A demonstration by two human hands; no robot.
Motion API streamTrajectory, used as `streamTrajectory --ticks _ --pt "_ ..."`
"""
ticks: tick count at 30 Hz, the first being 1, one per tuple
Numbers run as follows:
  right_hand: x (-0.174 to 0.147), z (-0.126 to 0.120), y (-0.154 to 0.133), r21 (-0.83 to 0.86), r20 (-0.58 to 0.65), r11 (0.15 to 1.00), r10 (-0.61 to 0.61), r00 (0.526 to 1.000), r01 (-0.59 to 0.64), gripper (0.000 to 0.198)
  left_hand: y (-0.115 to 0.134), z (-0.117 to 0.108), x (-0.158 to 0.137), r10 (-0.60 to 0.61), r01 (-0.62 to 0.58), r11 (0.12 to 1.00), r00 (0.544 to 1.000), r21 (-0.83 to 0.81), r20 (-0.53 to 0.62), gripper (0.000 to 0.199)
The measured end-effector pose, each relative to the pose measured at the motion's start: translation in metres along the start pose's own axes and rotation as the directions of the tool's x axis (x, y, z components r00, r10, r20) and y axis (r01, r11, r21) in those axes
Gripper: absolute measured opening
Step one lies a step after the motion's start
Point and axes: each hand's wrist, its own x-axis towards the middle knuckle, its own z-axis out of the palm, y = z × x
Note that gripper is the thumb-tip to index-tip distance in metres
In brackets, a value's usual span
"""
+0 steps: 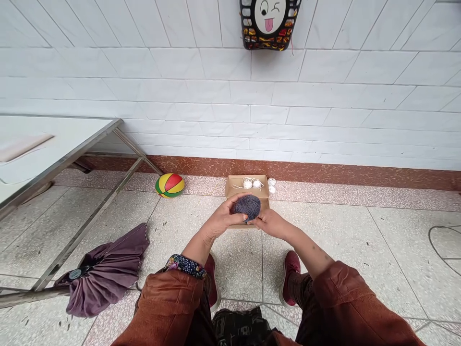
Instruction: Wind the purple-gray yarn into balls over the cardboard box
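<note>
A dark grey-blue ball of yarn (248, 207) is held up in front of me. My left hand (225, 216) wraps round its left side, with the thumb across the front. At the ball's lower right, my right hand (268, 222) has its fingers pinched together; what lies between them is too small to make out. Beneath and behind the hands, an open cardboard box (230, 185) stands on the floor against the wall. Small white yarn balls (252, 183) with a loose strand show in its far part. The hands hide much of its near part.
Two more white balls (272, 185) lie right of the box. A striped ball (170, 185), a purple umbrella (111, 274) and a metal-framed table (104, 127) are at left. A black basket (270, 45) hangs on the wall. A cable (432, 240) lies at right.
</note>
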Motion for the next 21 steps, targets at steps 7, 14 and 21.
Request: streamTrajectory --ticks 7,14,21 --pt "-0.021 -0.031 -0.023 0.300 -0.040 0.940 -0.157 0.987 0.162 0.035 -0.002 -0.003 0.006 0.114 -0.062 0.869 0.991 0.491 -0.076 0.077" --pt "-0.005 -0.035 -0.008 0.383 -0.316 0.910 -0.035 0.948 0.161 0.034 -0.003 0.010 -0.001 -0.021 0.000 0.997 0.957 0.071 0.288 0.099" --pt "0.005 -0.012 -0.002 0.204 -0.269 0.974 -0.037 0.963 0.095 0.018 -0.001 0.011 0.006 0.027 -0.010 0.968 0.998 -0.249 0.065 0.062"
